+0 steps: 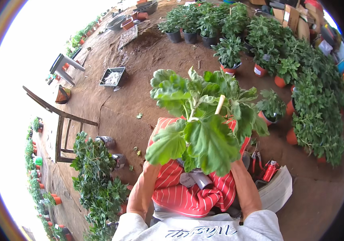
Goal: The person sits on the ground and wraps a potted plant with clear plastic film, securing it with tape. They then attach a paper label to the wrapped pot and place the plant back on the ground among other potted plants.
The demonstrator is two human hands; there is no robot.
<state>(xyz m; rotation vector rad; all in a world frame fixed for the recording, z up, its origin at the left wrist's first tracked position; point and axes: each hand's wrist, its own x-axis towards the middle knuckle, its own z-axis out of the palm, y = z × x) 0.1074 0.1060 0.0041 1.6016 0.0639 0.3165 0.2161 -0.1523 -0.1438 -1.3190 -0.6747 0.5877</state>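
A leafy green potted plant (211,135) stands upright over my lap, its broad lobed leaves spread toward me. A pale wooden stake (220,104) rises among its stems. My left forearm (144,186) reaches under the leaves from one side and my right forearm (245,188) from the other; both hands are hidden by the foliage. Most of the pot is covered too. A red-and-white striped cloth (187,201) lies across my lap. On it, below the leaves, show a grey round tag (187,179) and a greyish cylindrical object (202,180).
Red-handled pruning shears (256,159) and a red tool (270,171) lie at my right by folded paper (275,189). Potted plants (316,99) crowd the right; more plants (95,168) stand at left near a wooden chair (65,132). A black tray (112,77) sits ahead.
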